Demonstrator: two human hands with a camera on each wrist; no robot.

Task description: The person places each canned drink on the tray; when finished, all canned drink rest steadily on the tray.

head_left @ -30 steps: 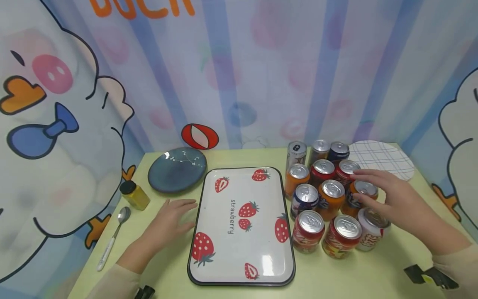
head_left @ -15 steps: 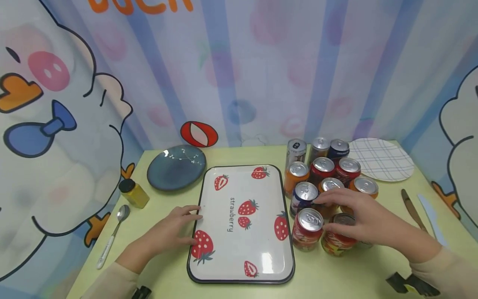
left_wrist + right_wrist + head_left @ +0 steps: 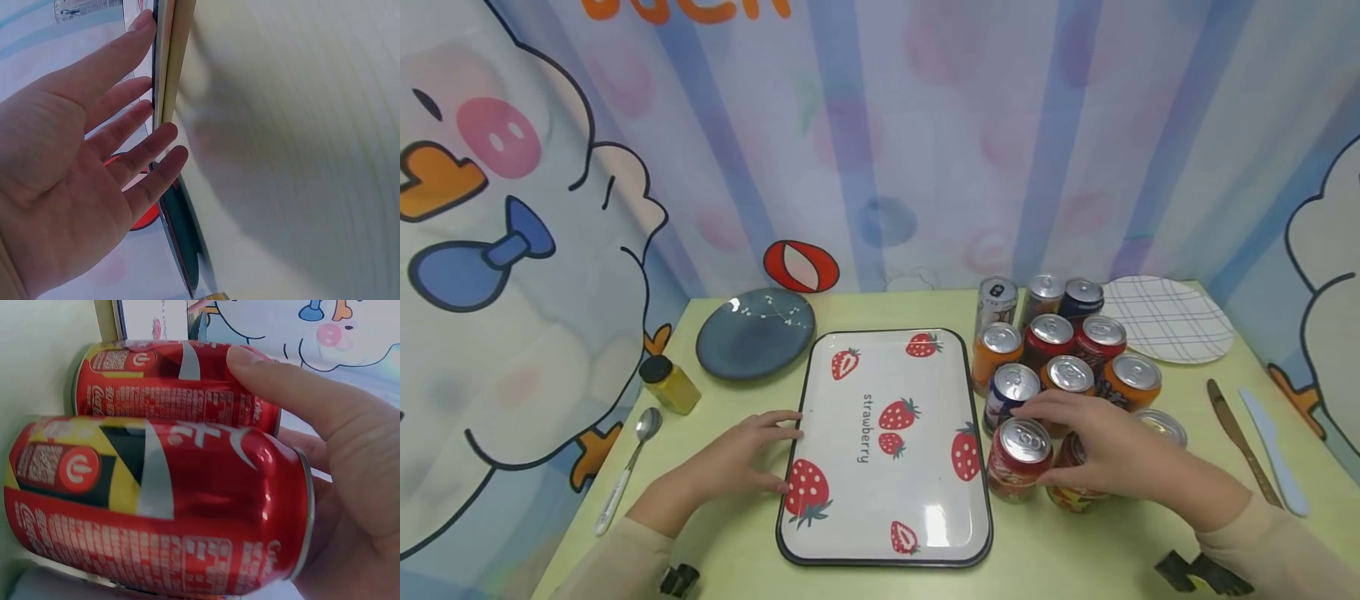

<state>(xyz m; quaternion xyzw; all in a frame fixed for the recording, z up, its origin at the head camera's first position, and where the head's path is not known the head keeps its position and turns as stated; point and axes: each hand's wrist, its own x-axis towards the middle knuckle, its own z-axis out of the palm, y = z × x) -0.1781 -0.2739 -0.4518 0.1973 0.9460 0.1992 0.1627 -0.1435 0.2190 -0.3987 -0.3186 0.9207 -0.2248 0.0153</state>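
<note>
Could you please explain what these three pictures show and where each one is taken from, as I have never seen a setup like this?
No machine works here: a person uses two bare hands and wears three cameras. The wide picture comes from the head; the other two come from the wrists, turned sideways.

On the green table lie a strawberry tray, a dark plate, a checked plate, a yellow bottle, a spoon, two knives and a cluster of drink cans.

The left hand lies open, fingers touching the tray's left edge. The right hand curls round a red can in the front row; its thumb touches the neighbouring red can.
</note>
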